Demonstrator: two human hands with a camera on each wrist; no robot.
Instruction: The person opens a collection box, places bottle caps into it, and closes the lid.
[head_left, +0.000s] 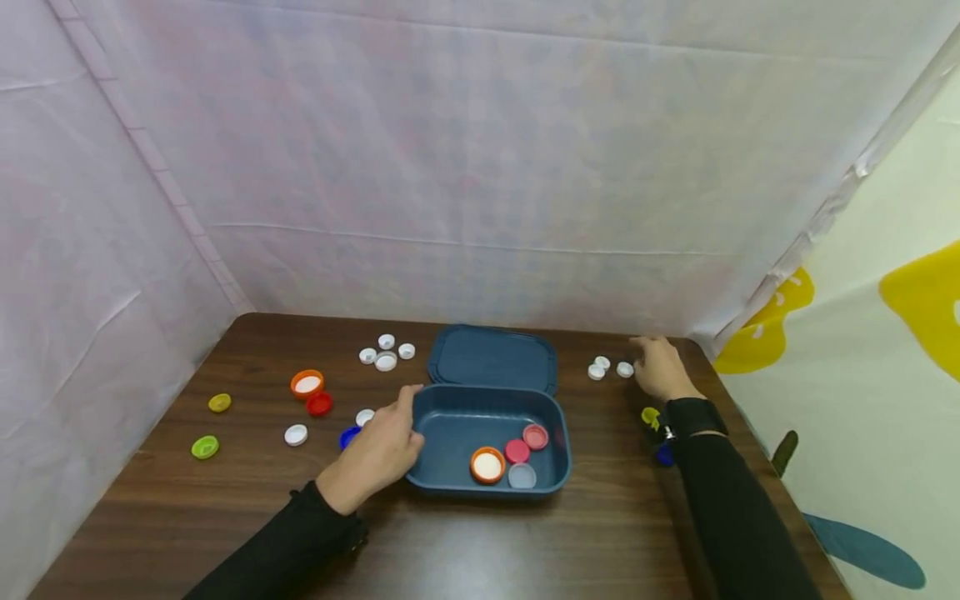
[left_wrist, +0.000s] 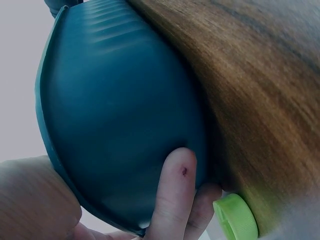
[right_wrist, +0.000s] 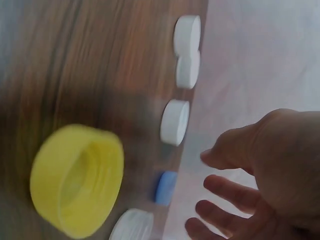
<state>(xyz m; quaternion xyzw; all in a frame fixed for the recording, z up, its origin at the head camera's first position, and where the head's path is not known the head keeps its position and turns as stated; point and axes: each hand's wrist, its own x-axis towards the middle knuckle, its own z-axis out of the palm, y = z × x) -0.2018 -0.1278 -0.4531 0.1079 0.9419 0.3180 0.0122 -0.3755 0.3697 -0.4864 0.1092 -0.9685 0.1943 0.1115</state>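
Left hand [head_left: 382, 454] gripping one blue box [head_left: 450, 429] (four caps inside), right hand [head_left: 660, 367] fingers loose, beside three white caps [head_left: 602, 363].

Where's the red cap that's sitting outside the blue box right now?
In the head view, the red cap lies on the table's left half, touching the orange cap and left of the blue box and the left hand.

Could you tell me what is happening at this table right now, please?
A person sits at a wooden table strewn with bottle caps. Their left hand grips the left wall of an open blue plastic box, which already holds four caps, among them an orange-rimmed cap. Their right hand reaches with relaxed fingers toward the small white caps near the far right corner, holding nothing. The hinged lid lies open behind the box.
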